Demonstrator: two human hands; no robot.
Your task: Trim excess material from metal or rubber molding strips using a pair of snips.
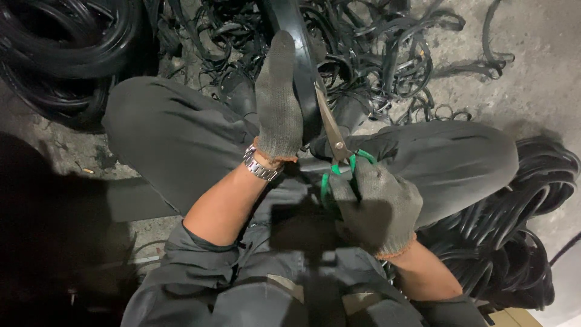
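The left hand (278, 103), in a grey glove, wraps around a black rubber strip (296, 54) that runs up and away. Beside it, green-handled scissors (336, 142) point up along the strip, squeezed in the right hand (375, 206).

Dim, harsh overhead light, deep shadows

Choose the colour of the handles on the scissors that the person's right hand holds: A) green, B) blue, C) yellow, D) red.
A: the scissors in the gloved right hand have green loop handles, with the blades against the black rubber strip.
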